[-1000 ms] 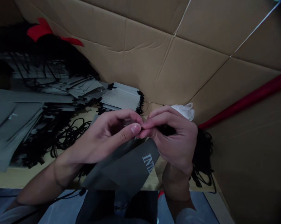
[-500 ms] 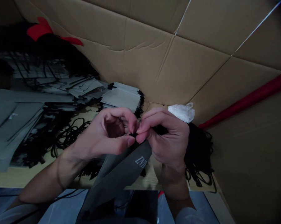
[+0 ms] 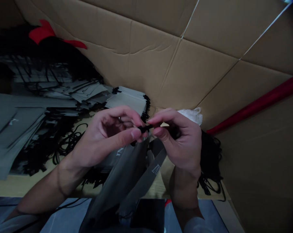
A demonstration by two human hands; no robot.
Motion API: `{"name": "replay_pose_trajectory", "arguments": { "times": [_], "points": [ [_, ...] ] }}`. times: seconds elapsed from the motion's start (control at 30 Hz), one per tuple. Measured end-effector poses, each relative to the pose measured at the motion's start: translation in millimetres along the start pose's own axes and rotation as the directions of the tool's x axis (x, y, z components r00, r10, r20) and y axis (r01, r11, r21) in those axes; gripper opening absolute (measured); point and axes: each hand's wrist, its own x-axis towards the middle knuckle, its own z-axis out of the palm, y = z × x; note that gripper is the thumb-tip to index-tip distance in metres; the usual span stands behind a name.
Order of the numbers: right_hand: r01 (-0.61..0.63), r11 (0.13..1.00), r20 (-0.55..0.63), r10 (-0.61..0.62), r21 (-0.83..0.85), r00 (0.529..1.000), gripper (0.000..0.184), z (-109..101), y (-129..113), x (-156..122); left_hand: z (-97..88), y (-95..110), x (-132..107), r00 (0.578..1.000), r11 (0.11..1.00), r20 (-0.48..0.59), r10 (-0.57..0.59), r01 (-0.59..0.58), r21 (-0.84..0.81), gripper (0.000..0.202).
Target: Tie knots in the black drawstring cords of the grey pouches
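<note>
My left hand (image 3: 105,137) and my right hand (image 3: 182,139) pinch a short black cord end (image 3: 144,128) between their fingertips. Below them hangs a dark grey printed paper bag (image 3: 122,178), its mouth spread a little and its white lettering partly showing. The cord seems to belong to this bag, though my fingers hide where it joins. Behind my right hand, a white plastic bag (image 3: 192,116) lies close by, and a tangle of black cords (image 3: 209,158) sits just beyond that hand.
Grey bags (image 3: 20,123) lie stacked at left on a wooden table (image 3: 10,183), with loose black cords (image 3: 71,140) among them. A paler stack (image 3: 127,102) stands at the back. Cardboard sheets (image 3: 258,161) line the back and right, with a red tube (image 3: 258,103) along them.
The bag has spread open and swung, showing a second panel. My hands have risen slightly and drawn apart, and the black cord end now shows between my fingertips.
</note>
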Motion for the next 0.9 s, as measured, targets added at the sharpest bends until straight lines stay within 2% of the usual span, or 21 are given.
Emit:
{"name": "replay_pose_trajectory", "arguments": {
  "times": [0.1, 0.17, 0.33, 0.43, 0.53, 0.6, 0.73, 0.9],
  "points": [
    [-0.034, 0.999, 0.039, 0.032, 0.040, 0.999, 0.022, -1, 0, -1, 3.3, 2, 0, 0.998, 1.000, -0.069, 0.000, 0.001, 0.011, 0.018],
    [-0.056, 0.996, 0.033, 0.054, 0.067, 0.998, 0.023, 2, 0, -1, 6.4, 3, -1, 0.996, 0.999, -0.093, 0.015, -0.010, 0.048, 0.019],
    [-0.052, 0.998, -0.045, 0.054, 0.037, 0.998, 0.017, 8, -3, 1, 6.7, -1, -1, 0.988, 0.952, -0.075, 0.136, -0.110, 0.285, 0.021],
    [-0.040, 0.999, -0.082, 0.039, -0.014, 0.996, 0.016, 8, -2, 2, 3.2, -5, -2, 0.972, 0.854, -0.015, 0.234, -0.198, 0.480, 0.015],
    [-0.020, 0.999, -0.102, 0.015, -0.040, 0.995, 0.016, 9, 0, 3, 0.0, -7, -2, 0.949, 0.673, 0.089, 0.302, -0.278, 0.685, 0.007],
    [-0.012, 0.999, -0.105, 0.007, -0.041, 0.994, 0.016, 9, 1, 3, -1.3, -7, -1, 0.932, 0.573, 0.169, 0.319, -0.332, 0.749, 0.009],
    [-0.020, 0.998, -0.085, 0.014, -0.066, 0.996, 0.014, 8, 1, 2, -0.4, -6, 1, 0.912, 0.505, 0.257, 0.318, -0.393, 0.768, 0.009],
    [-0.024, 0.996, -0.033, 0.021, -0.089, 0.999, 0.010, 8, -3, -1, 2.3, -6, 1, 0.915, 0.441, 0.267, 0.302, -0.383, 0.812, 0.014]
  ]
}}
